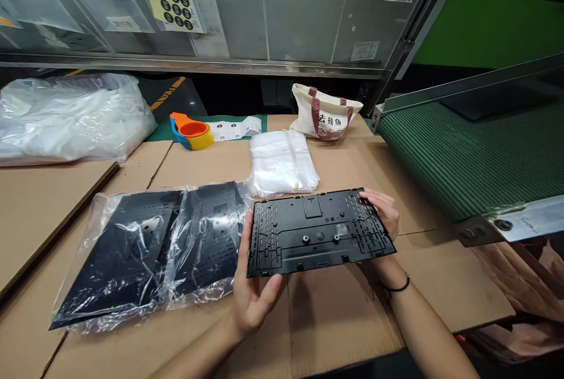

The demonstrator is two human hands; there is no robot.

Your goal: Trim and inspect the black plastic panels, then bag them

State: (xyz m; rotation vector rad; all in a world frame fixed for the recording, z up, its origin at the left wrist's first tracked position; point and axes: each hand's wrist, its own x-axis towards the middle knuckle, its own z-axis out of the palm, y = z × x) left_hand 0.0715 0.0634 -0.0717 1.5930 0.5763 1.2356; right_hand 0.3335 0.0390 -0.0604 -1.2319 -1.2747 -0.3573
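Note:
A black plastic panel [317, 229] with slotted vents at both ends and two small round posts is held up over the cardboard, slightly tilted. My left hand [255, 294] grips its left end, the thumb along the lower corner and the fingers behind. At the right end, my right hand [383, 217] holds the panel, most of its fingers hidden behind it. To the left lie two similar black panels in clear plastic bags, one bagged panel [127, 244] beside the other bagged panel [207, 232]. Just behind the held panel is a stack of clear plastic bags [283, 161].
A green conveyor belt [476, 138] runs along the right. Behind are a cream tote bag [326, 114], a multicoloured tape dispenser [191, 132] and a paper strip [235, 128]. A large plastic-wrapped bundle [70, 114] sits back left, near a raised cardboard sheet [44, 214].

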